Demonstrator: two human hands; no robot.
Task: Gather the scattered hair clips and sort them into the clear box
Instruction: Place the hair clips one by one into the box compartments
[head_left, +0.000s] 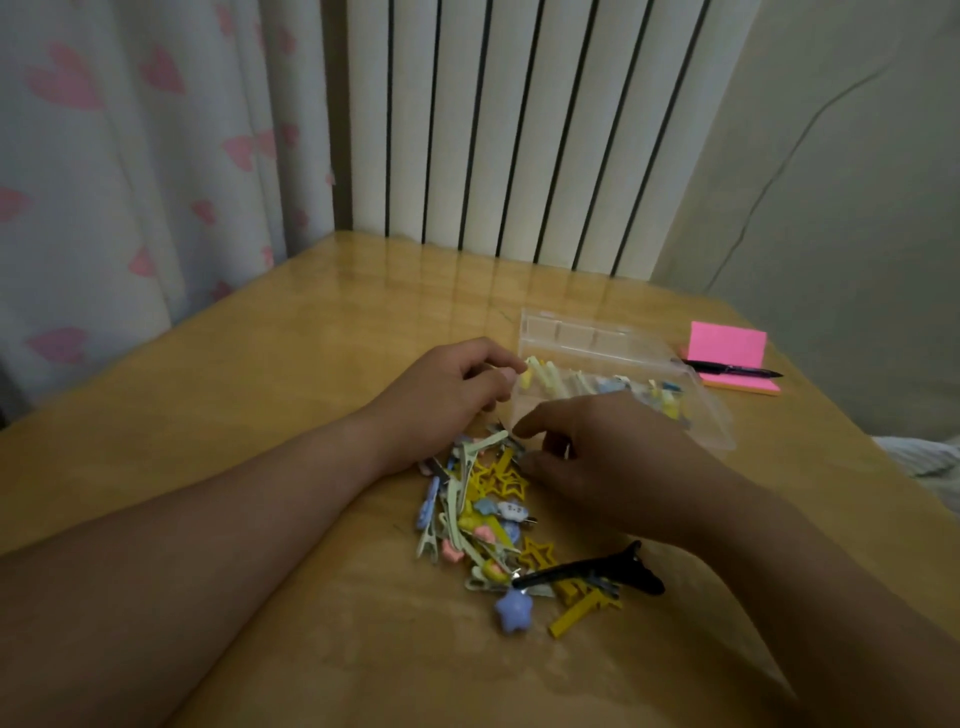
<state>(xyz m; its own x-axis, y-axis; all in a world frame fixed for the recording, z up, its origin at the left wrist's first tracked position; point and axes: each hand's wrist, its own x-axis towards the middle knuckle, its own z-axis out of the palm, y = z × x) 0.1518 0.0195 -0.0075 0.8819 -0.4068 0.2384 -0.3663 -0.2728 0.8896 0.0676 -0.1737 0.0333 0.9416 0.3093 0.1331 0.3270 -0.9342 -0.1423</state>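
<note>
Surroundings: A pink notepad (727, 345) is seen just right of the box (711, 421), with a black pen (732, 370) laid across it. Pale cloth (924, 457) is glimpsed at the right edge.
Obstruction: The box's near side is covered by the right hand (613, 457). The far end of the pile (483, 519) is hidden under both hands.
Table: The table (260, 415) is glossy pale wood, and the radiator (519, 130) is mirrored in it.
Room: The white ribbed radiator is set behind the table. A curtain (130, 156) printed with pink hearts is hung at left, and a plain wall (857, 208) is seen at right.
Box: It is clear plastic, divided into compartments, with the lid laid open behind. Pale yellow and blue clips are held inside.
Pile: Clips are heaped on the table between the forearms, just in front of the box. Yellow stars, a blue star (513, 613), a long black clip (597, 571) and slim pale-green ones are seen.
Left hand (447, 395): The fingers are curled, with the tips brought to a pale clip (532, 371) at the box's left end. Whether it is pinched cannot be told.
Right hand: The fingers are curled down at the pile's far end. A grasp cannot be made out.
</note>
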